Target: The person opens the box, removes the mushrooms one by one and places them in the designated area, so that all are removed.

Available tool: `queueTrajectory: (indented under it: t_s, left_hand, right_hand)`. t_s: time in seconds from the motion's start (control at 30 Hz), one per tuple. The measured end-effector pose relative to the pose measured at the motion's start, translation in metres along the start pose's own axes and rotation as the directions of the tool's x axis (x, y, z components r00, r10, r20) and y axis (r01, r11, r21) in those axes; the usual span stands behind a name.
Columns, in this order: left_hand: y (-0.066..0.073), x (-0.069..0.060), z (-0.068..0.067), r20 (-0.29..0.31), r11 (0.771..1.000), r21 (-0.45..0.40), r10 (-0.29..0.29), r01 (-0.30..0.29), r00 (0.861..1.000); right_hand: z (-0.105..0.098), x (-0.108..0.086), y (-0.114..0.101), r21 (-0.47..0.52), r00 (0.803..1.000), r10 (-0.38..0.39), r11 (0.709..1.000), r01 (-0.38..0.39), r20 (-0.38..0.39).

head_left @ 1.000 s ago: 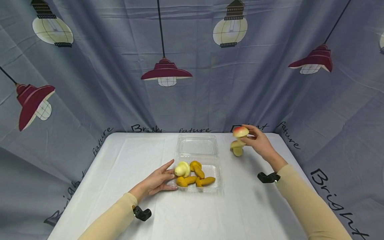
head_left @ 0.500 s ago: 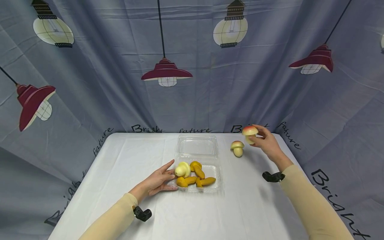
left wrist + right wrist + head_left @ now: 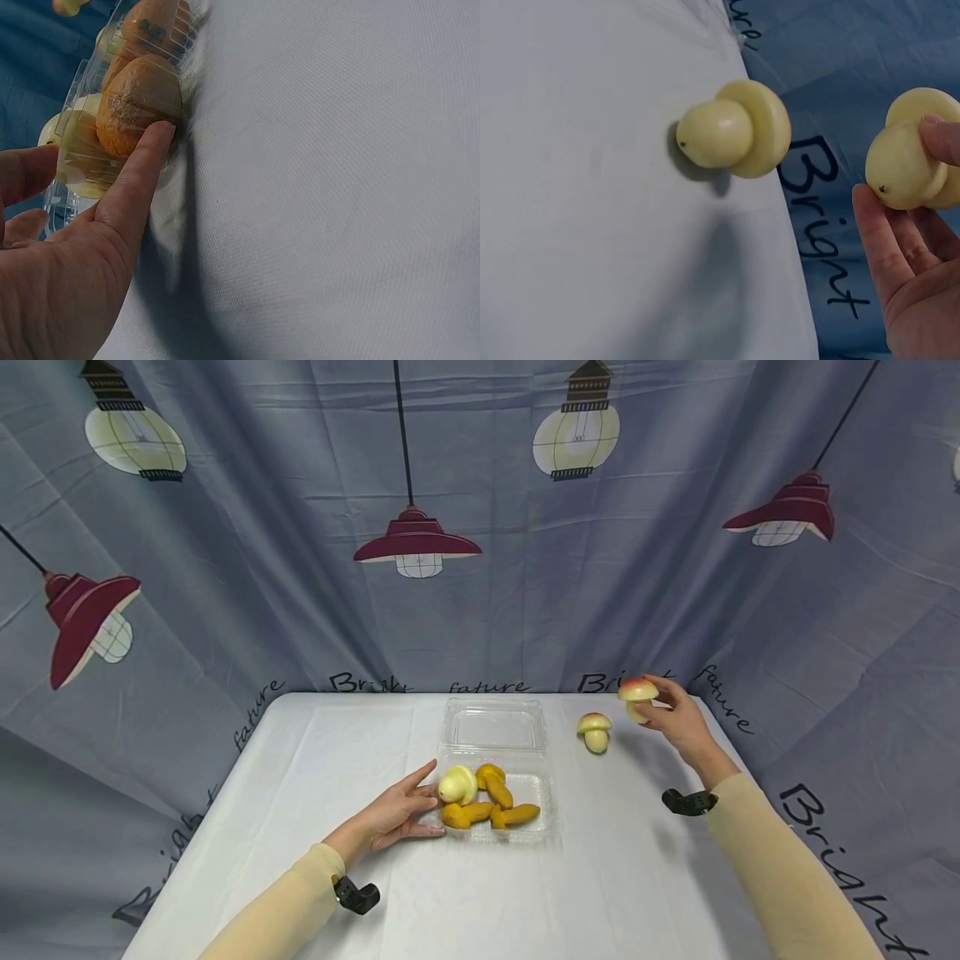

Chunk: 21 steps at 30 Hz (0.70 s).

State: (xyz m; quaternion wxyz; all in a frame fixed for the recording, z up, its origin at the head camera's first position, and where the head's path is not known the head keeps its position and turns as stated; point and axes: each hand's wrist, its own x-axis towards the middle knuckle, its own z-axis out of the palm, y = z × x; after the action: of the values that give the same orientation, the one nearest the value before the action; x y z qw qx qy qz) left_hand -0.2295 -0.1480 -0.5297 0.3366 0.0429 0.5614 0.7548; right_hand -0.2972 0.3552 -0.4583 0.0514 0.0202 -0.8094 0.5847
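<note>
My right hand point(image 3: 681, 722) pinches the pale stem of a toy mushroom point(image 3: 637, 690) with a red and yellow cap, held above the table's far right. Fingers and thumb also show around this mushroom point(image 3: 904, 165) in the right wrist view. A second pale mushroom point(image 3: 596, 741) lies on the table to its left. With extended fingers, my left hand point(image 3: 393, 814) touches the left side of a clear plastic box point(image 3: 545, 814). In the box lie a pale yellow mushroom point(image 3: 457, 785) and three orange-brown mushrooms point(image 3: 517, 816). One fingertip meets the box wall beside an orange-brown mushroom point(image 3: 139, 101).
The box's clear lid point(image 3: 495, 724) lies folded back toward the far edge. A white cloth covers the table point(image 3: 480, 902). Behind it hangs a grey-blue curtain point(image 3: 300, 568) printed with lamps and writing. Each wrist carries a small black camera point(image 3: 356, 895).
My right hand has moved to the right with the mushroom, away from the one on the table, which is now fully visible. The left hand and box have stayed put.
</note>
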Motion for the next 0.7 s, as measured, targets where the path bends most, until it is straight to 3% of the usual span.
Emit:
queueTrajectory:
  t_s: [0.7]
  left_hand:
    - [0.001, -0.001, 0.001, 0.002, 1.0, -0.007, 0.002, -0.002, 1.0]
  right_hand:
    - [-0.004, 0.005, 0.037, -0.044, 0.991, 0.108, 0.993, -0.112, -0.083]
